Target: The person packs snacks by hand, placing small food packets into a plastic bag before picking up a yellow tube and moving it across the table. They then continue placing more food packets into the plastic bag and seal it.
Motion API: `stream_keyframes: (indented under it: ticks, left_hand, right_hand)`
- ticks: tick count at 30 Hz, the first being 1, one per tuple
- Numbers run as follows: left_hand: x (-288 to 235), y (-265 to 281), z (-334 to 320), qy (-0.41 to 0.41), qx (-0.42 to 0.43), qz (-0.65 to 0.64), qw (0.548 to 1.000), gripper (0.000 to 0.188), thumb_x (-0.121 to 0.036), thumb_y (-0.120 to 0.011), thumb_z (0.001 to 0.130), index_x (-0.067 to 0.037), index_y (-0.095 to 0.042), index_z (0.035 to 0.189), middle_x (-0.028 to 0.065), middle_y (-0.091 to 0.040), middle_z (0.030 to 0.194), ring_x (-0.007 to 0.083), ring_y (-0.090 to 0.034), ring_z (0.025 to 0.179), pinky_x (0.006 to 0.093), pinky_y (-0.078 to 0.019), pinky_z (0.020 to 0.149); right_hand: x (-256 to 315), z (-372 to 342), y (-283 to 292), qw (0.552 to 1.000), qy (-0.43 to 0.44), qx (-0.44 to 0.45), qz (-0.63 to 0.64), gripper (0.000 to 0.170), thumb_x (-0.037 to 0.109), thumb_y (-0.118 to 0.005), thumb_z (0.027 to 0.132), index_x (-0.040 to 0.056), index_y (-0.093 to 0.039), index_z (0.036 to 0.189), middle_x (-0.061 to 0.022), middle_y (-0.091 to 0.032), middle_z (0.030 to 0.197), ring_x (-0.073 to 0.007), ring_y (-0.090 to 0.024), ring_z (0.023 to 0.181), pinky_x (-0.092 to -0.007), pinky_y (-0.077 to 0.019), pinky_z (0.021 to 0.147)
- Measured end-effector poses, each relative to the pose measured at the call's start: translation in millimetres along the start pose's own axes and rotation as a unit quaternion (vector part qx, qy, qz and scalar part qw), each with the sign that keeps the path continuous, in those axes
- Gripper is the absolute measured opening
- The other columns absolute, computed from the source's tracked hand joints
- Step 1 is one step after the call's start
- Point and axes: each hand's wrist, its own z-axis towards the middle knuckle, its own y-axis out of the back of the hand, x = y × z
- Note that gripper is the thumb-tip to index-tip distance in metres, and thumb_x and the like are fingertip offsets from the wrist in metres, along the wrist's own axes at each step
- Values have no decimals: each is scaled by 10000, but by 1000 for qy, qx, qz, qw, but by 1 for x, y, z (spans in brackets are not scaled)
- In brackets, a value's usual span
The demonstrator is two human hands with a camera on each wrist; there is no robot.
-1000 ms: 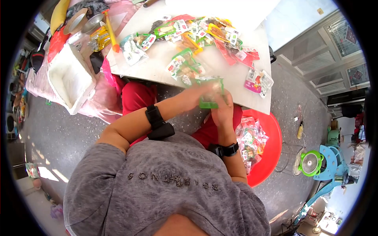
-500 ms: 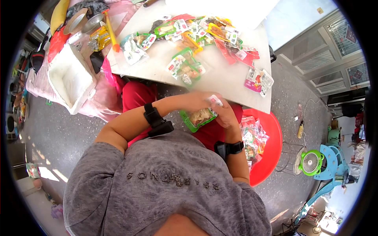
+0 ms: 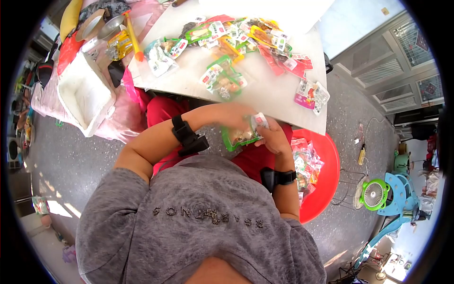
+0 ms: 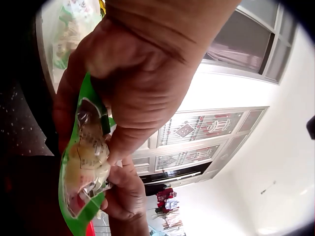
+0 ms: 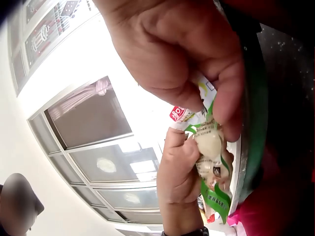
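Observation:
A green-edged clear food packet [image 3: 240, 137] is held over the lap, just off the table's front edge. My right hand [image 3: 275, 136] pinches its white printed end; in the right wrist view thumb and fingers [image 5: 229, 98] close on that end. My left hand [image 3: 236, 116], blurred in the head view, grips the packet's other part, with thumb and fingers round its green edge in the left wrist view [image 4: 142, 93]. Pale round pieces show through the film [image 4: 88, 160]. Another green packet [image 3: 224, 80] lies on the table near its front edge.
More packets [image 3: 236, 35] lie heaped towards the table's far side, with a purple-white one [image 3: 309, 97] at the right. A red basin [image 3: 331, 165] of packets stands on the floor at the right. At the left is a white foam box [image 3: 85, 94].
The packet has come down from the table's edge to over the lap and turned its filled side up. My right hand has moved slightly right and down, still pinching the packet.

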Motion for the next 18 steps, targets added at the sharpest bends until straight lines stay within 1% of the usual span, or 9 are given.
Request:
stream_keyframes:
  ticks: [1,3,4,7,10,11,13,16,18]
  left_hand:
    - [3,1,2,-18,29,30,999,459,-199,-562,693,-17,-416,1088,139,-524,950,245,-512,905,325,-392,761]
    - [10,-1,5,-39,47,8,998,441,-208,-565,695,-19,-432,1070,141,-526,937,247,-512,893,330,-394,753]
    - [9,-1,5,-51,57,-4,997,432,-213,-567,696,-20,-439,1061,142,-526,930,248,-513,887,332,-395,749]
    - [3,-1,2,-56,-24,7,998,398,-219,-568,700,-24,-465,1030,134,-528,921,243,-509,887,325,-398,740]
    - [17,6,14,-14,-241,-86,967,375,-238,-564,694,-30,-486,996,128,-523,921,259,-516,857,333,-415,708]
    - [22,6,15,-2,-306,7,952,371,-247,-561,692,-32,-491,986,127,-524,919,266,-521,840,340,-422,693]
    - [28,7,15,21,-426,193,883,365,-265,-553,688,-36,-500,967,124,-524,916,280,-530,804,354,-435,664]
    - [28,2,15,63,-380,211,899,367,-274,-544,677,-31,-502,949,138,-520,920,293,-522,811,373,-436,679]
    - [35,-4,17,43,-389,249,886,361,-262,-541,671,-28,-505,943,141,-520,919,292,-520,827,371,-434,698]
  right_hand:
    - [1,-1,4,999,-10,38,1,266,59,-470,769,12,-480,1031,-62,-560,851,-116,-557,693,-217,-487,449]
    - [-2,-4,12,993,-31,112,6,270,51,-462,775,40,-478,1044,-49,-560,870,-107,-558,705,-214,-491,472]
    - [-5,-4,12,996,-25,90,1,266,49,-462,775,38,-480,1041,-52,-562,864,-109,-559,692,-217,-491,470]
    - [-12,-2,9,1000,8,28,2,252,42,-454,780,33,-485,1030,-59,-568,845,-117,-563,661,-224,-492,463]
    - [-12,-2,10,996,62,-28,51,237,33,-432,787,32,-489,1018,-62,-571,830,-129,-567,648,-230,-489,454]
    - [-9,0,12,993,77,-47,72,234,30,-425,789,35,-490,1014,-63,-571,830,-133,-567,643,-232,-487,451]
    - [-8,3,18,984,101,-101,110,225,28,-402,793,48,-495,997,-57,-572,827,-136,-567,641,-242,-484,457]
    - [-6,9,24,976,103,-169,89,218,44,-409,795,57,-497,993,-53,-572,827,-130,-566,643,-250,-489,471]
    - [-7,12,26,974,121,-168,86,211,56,-410,796,59,-499,988,-50,-573,828,-128,-567,648,-249,-491,479]
